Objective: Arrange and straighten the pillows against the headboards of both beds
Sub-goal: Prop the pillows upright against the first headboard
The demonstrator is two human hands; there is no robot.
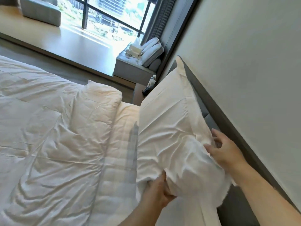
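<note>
A large white pillow (pixel 169 115) leans upright against the grey headboard (pixel 203 95) on the right side of the bed. My left hand (pixel 158 192) grips the pillow's lower near corner from below. My right hand (pixel 223 150) holds its upper near edge beside the headboard, fingers pressed into the fabric. A wrinkled white duvet (pixel 48 128) covers the bed to the left, folded back short of the pillow. Between them shows the mattress sheet (pixel 122 152).
Past the bed's far side stands a grey bench (pixel 130 69) with a tissue box (pixel 134 48) and stacked spare pillows (pixel 152 51). A water bottle (pixel 152 80) stands on a nightstand by the headboard. A big window (pixel 114 17) and curtain lie beyond. The wall runs along the right.
</note>
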